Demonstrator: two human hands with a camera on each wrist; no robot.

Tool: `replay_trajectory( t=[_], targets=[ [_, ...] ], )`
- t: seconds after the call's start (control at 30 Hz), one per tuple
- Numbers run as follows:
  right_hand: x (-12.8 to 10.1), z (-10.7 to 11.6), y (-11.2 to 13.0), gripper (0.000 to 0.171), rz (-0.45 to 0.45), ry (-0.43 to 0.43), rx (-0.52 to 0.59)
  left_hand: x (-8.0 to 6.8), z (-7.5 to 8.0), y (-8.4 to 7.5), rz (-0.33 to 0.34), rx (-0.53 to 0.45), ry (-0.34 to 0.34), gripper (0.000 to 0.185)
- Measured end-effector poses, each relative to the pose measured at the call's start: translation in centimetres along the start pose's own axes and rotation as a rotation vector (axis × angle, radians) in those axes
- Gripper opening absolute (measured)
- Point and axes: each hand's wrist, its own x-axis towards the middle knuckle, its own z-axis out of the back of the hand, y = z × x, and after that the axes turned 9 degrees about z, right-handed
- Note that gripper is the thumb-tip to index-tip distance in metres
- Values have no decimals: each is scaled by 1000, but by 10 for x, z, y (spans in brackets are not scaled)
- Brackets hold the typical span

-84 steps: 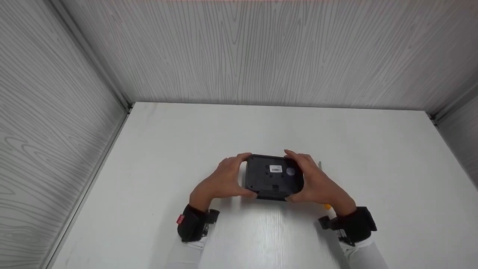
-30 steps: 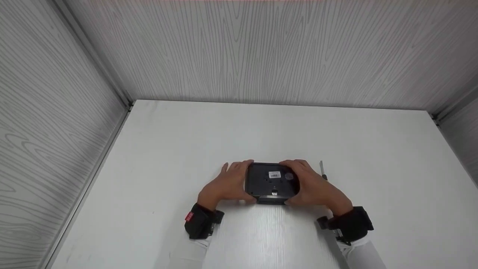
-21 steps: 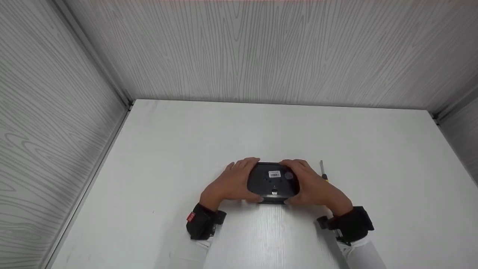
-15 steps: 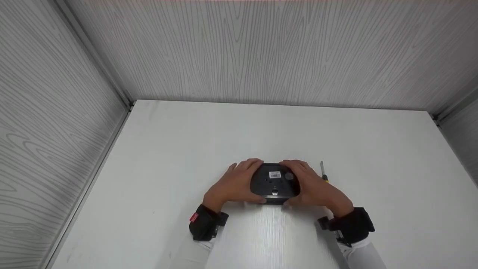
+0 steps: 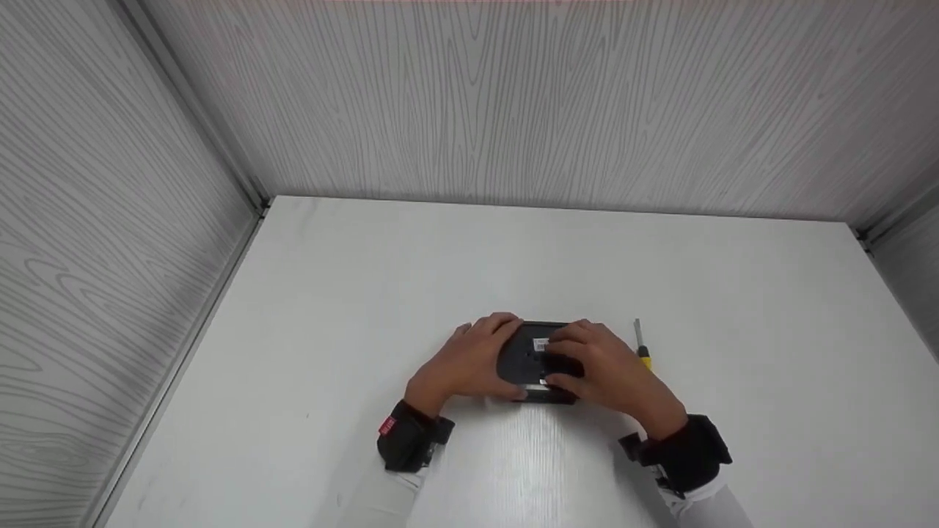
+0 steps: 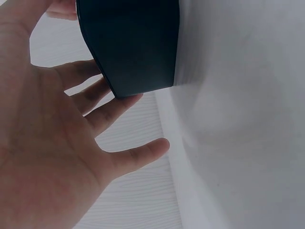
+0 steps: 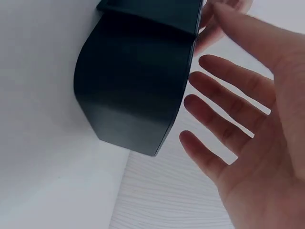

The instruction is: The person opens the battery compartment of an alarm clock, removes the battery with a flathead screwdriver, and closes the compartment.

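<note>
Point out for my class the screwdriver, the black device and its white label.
Screwdriver [image 5: 643, 352], head view: dark part of its handle.
Black device [image 7: 136, 81], right wrist view: side wall.
White label [image 5: 541, 344], head view: its uncovered part.

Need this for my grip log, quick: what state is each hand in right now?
Left hand: holding the box.
Right hand: open over the box, gripping nothing; contact can't be told.

The left hand [image 5: 469, 364] and right hand [image 5: 612, 372] are bare. The left wristband [image 5: 403, 445] is broad and black, with a red tag [image 5: 387, 425] whose pale print is too small for me to read; the right wristband [image 5: 691, 453] is black too. Each carries a small black block [image 5: 443, 430]. The sleeves [image 5: 710, 509] are white.
</note>
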Motion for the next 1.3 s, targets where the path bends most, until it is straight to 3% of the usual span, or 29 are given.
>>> replay_trajectory(
  t=[0.23,0.77,1.07,1.3],
  targets=[
    [6,-7,7,18,86,-15,-96,0,1,3,1,-20,3,102],
    [1,-13,17,5,162,1,-302,6,-5,2,-23,-14,2,103],
    [0,-13,25,8,225,97,-464,3,-6,3,-20,-24,-1,102],
    [7,-9,28,17,332,193,-631,4,-5,7,-20,-12,-20,102]
  ],
)
